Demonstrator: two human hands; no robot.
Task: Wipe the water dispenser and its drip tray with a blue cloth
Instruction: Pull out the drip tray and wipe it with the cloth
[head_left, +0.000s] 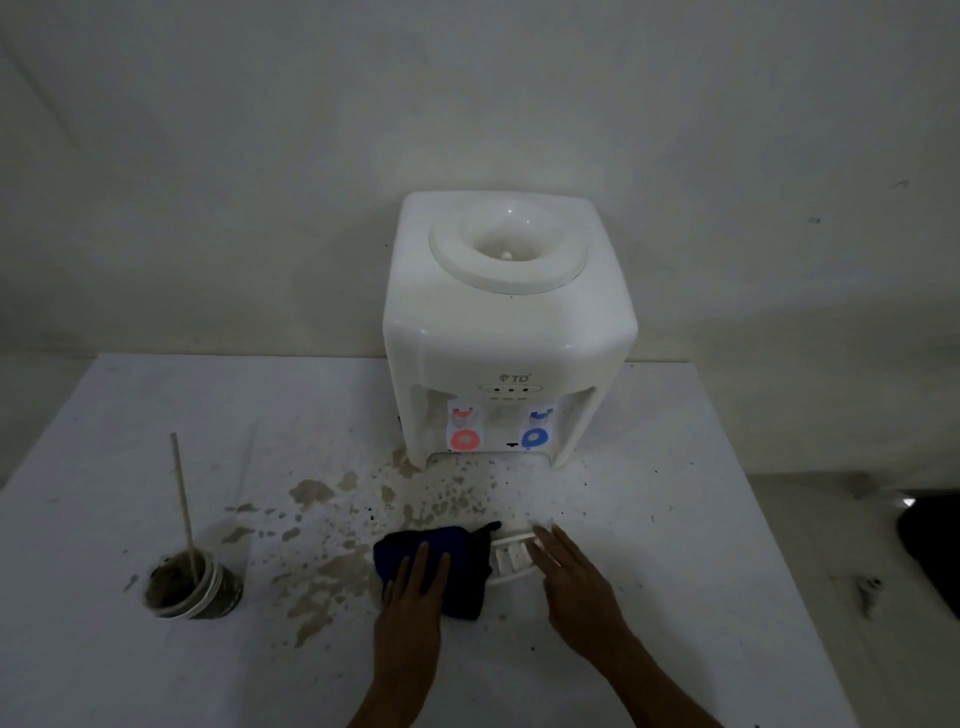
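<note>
A white tabletop water dispenser (509, 332) stands at the back of the table, with a red tap on the left and a blue tap on the right. Its white drip tray (511, 558) lies loose on the table in front of it. A dark blue cloth (447, 551) covers the tray's left part. My left hand (415, 592) rests flat on the cloth, fingers spread. My right hand (571, 582) lies over the tray's right end with fingers extended; whether it grips the tray is unclear.
The white table (675, 571) is spattered with brown stains in front of the dispenser. A cup of dark mud (192, 587) with a wooden stick in it stands at the left. A dark object (930, 545) sits beyond the table's right edge.
</note>
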